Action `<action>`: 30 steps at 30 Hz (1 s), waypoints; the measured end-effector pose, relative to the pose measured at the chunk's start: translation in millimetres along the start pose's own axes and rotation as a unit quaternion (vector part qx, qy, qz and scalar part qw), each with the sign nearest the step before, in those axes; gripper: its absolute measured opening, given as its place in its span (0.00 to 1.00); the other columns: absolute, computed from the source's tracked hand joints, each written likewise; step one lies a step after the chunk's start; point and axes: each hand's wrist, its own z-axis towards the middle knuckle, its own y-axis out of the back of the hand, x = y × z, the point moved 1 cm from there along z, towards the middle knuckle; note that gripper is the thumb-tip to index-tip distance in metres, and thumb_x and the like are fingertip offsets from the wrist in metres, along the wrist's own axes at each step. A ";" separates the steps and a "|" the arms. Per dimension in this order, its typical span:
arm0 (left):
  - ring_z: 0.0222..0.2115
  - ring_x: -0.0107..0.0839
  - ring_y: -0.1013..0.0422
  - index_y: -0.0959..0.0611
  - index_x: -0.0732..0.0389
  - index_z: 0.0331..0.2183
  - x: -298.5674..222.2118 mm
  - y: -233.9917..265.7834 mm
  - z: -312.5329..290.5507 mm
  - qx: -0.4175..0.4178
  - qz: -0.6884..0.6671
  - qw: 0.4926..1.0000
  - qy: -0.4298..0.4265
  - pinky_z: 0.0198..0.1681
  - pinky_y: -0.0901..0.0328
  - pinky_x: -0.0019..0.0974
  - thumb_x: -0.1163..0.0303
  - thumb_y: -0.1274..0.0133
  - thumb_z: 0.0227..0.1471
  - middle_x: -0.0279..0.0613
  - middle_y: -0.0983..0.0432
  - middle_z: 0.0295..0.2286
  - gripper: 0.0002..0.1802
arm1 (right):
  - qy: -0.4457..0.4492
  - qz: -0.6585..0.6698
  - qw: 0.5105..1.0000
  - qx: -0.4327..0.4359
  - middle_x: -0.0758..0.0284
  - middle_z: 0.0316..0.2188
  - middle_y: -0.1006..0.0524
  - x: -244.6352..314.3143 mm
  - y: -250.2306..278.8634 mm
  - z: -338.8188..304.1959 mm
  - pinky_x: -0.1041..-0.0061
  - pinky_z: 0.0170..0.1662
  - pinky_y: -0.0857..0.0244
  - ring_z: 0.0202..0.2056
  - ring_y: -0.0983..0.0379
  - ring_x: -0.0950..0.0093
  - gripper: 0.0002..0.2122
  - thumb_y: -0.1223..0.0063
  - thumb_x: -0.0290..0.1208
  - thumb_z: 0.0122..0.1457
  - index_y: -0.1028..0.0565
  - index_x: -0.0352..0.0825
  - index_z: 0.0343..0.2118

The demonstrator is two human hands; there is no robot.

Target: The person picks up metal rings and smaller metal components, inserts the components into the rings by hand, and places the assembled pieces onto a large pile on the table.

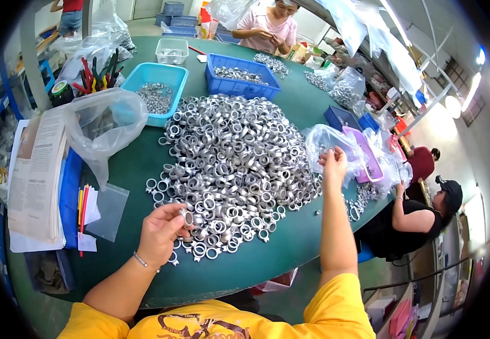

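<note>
A large heap of silver metal rings [239, 152] covers the middle of the green table. At the heap's near left edge, my left hand [163, 231] pinches one silver ring [188, 218] between thumb and fingers. My right hand [334, 164] is stretched out past the heap's right side, its fingertips pinched together. A small bit may be between them, too small to name. Just behind those fingers lies a see-through plastic bag [344, 148]; whether they touch it I cannot tell. Loose rings [214, 252] are scattered along the heap's front edge.
Behind the heap stand a blue crate [239, 90] and a turquoise tub [181, 90], both holding small metal parts. Newspapers [40, 169], pens [82, 212] and pliers [95, 79] lie left. A purple basket [369, 155] is at right. Co-workers sit across [267, 28] and at right [409, 223].
</note>
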 end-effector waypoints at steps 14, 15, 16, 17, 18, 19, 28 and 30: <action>0.33 0.27 0.28 0.26 0.67 0.41 3.9 8.2 -3.3 0.000 0.006 0.999 0.038 0.35 0.32 0.28 0.71 0.55 0.54 0.41 0.26 0.34 0.13 | 0.220 -0.037 0.876 0.428 0.64 0.25 0.27 109.8 -122.9 -233.3 0.77 0.25 0.36 0.22 0.30 0.72 0.09 0.40 0.21 0.41 0.25 0.31 0.28; 0.32 0.26 0.29 0.25 0.67 0.41 5.7 7.0 -2.4 0.000 0.009 0.999 0.035 0.35 0.32 0.27 0.73 0.54 0.53 0.41 0.26 0.34 0.13 | 0.240 -0.046 0.881 0.405 0.64 0.24 0.27 102.8 -124.8 -238.1 0.77 0.25 0.36 0.22 0.30 0.71 0.09 0.40 0.21 0.40 0.25 0.31 0.28; 0.32 0.24 0.29 0.25 0.67 0.40 7.2 6.0 -1.5 0.000 0.012 0.999 0.032 0.36 0.32 0.26 0.74 0.53 0.52 0.40 0.27 0.34 0.12 | 0.239 -0.049 0.891 0.382 0.64 0.23 0.27 96.1 -125.0 -241.0 0.77 0.25 0.36 0.22 0.30 0.70 0.08 0.41 0.20 0.40 0.25 0.32 0.27; 0.32 0.24 0.29 0.24 0.67 0.39 6.5 3.7 -1.0 -0.001 0.033 0.999 0.017 0.36 0.33 0.26 0.75 0.52 0.52 0.40 0.27 0.35 0.11 | 0.239 -0.043 0.895 0.375 0.65 0.23 0.27 93.1 -124.8 -241.6 0.77 0.25 0.36 0.22 0.29 0.70 0.08 0.41 0.20 0.40 0.25 0.32 0.26; 0.33 0.24 0.30 0.24 0.67 0.38 5.5 0.0 -0.9 -0.003 0.051 0.999 0.002 0.37 0.33 0.26 0.76 0.51 0.51 0.39 0.27 0.35 0.10 | 0.239 -0.038 0.897 0.370 0.65 0.22 0.27 90.0 -123.8 -241.7 0.77 0.25 0.36 0.22 0.29 0.70 0.08 0.41 0.20 0.40 0.24 0.32 0.26; 0.33 0.23 0.30 0.23 0.67 0.37 5.1 -1.8 -1.1 -0.004 0.070 0.998 -0.012 0.37 0.33 0.25 0.77 0.51 0.50 0.39 0.28 0.35 0.10 | 0.238 -0.034 0.900 0.365 0.65 0.22 0.27 86.6 -123.0 -242.2 0.76 0.25 0.36 0.22 0.29 0.70 0.07 0.41 0.20 0.40 0.24 0.32 0.26; 0.37 0.26 0.31 0.22 0.68 0.35 4.3 -0.9 -0.8 0.028 0.096 0.993 -0.065 0.42 0.34 0.27 0.83 0.48 0.45 0.42 0.31 0.38 0.10 | 0.306 -0.019 0.885 0.349 0.64 0.23 0.26 78.0 -122.4 -241.7 0.80 0.25 0.36 0.22 0.29 0.73 0.08 0.42 0.16 0.38 0.25 0.30 0.26; 0.37 0.27 0.31 0.22 0.68 0.34 4.5 -0.7 -1.3 0.028 0.098 0.992 -0.070 0.42 0.34 0.27 0.83 0.48 0.45 0.42 0.31 0.38 0.10 | 0.313 -0.013 0.883 0.349 0.64 0.23 0.26 78.2 -122.0 -241.3 0.80 0.25 0.36 0.22 0.29 0.73 0.09 0.43 0.15 0.38 0.25 0.30 0.26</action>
